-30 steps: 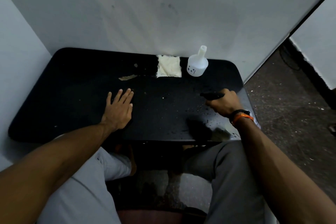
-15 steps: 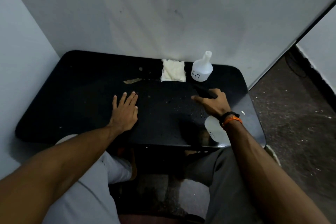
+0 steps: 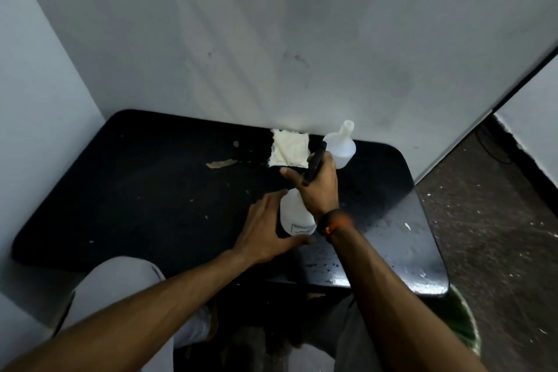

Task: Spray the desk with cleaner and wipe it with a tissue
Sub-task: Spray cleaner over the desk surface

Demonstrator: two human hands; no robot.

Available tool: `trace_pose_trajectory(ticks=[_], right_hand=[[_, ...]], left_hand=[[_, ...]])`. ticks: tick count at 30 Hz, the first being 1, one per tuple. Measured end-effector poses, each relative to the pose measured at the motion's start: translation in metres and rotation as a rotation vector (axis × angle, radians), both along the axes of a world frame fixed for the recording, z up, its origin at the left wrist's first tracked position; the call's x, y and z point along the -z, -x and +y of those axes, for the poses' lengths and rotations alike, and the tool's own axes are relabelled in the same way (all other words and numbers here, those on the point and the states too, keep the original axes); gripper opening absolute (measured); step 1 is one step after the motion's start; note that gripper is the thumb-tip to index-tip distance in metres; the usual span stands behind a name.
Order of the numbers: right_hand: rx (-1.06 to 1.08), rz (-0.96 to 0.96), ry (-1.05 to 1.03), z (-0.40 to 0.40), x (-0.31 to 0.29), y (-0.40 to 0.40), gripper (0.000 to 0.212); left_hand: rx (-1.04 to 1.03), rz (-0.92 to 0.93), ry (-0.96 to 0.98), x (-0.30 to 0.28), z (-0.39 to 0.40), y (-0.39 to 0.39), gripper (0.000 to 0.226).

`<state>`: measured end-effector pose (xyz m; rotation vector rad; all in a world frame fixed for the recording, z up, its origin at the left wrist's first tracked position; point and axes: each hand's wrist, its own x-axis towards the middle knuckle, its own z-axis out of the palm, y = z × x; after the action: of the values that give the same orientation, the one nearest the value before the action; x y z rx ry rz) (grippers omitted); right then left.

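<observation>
Right hand: your right hand [image 3: 320, 187] is wrapped around the black trigger head [image 3: 315, 163] of the spray bottle [image 3: 294, 214], with the index finger stretched out to the left; a second ago it was low over the right front of the worktop, and now it has carried the bottle up towards the middle.
Left hand: your left hand [image 3: 265, 229] has left its flat rest on the worktop and come across; its fingers are spread open beside the bottle's white body, thumb under the base. I cannot tell whether it is touching the bottle yet.
Bottle: it has gone from lying nearly level in your fist to hanging body-down, nozzle pointing away from you.
What this means: droplets already shine on the right front of the worktop, so the spraying looks done or close to it. Bringing in the second hand reads as steadying the bottle or passing it over, probably ahead of fetching the tissue.
Tissue: the folded white tissue [image 3: 289, 149] lies untouched at the back edge, just beyond your right hand, against the wall.
Second bottle: a capless white bottle [image 3: 341, 146] stands just right of the tissue.
Worktop: the black worktop [image 3: 136, 190] carries a brown smear [image 3: 220, 164] left of the tissue and scattered pale specks; no wiped area is visible.
Room: grey walls close in at back and left; a speckled floor [image 3: 489, 220] opens to the right, with a green bin rim [image 3: 465, 323] below the worktop's front right corner.
</observation>
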<state>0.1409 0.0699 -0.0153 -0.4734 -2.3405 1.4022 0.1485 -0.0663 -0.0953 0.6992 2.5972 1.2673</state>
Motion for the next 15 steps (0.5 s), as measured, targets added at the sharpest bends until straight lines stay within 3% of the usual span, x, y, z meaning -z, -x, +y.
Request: trace_pose_trajectory(ticks=[4, 7, 13, 15], right_hand=[[0.062, 0.03, 0.069, -0.027, 0.004, 0.013, 0.056], [0.046, 0.014, 0.097, -0.044, 0.008, 0.019, 0.06], [-0.117, -0.074, -0.094, -0.039, -0.001, 0.038, 0.106], [-0.146, -0.127, -0.197, -0.027, -0.004, 0.038, 0.101]], left_hand=[[-0.174, 0.059, 0.112, 0.0, 0.012, 0.012, 0.087], [-0.222, 0.032, 0.142, 0.003, 0.001, 0.025, 0.096], [-0.264, -0.006, 0.119, -0.011, -0.023, 0.074, 0.084], [-0.305, -0.002, 0.132, -0.016, -0.032, 0.096, 0.085]])
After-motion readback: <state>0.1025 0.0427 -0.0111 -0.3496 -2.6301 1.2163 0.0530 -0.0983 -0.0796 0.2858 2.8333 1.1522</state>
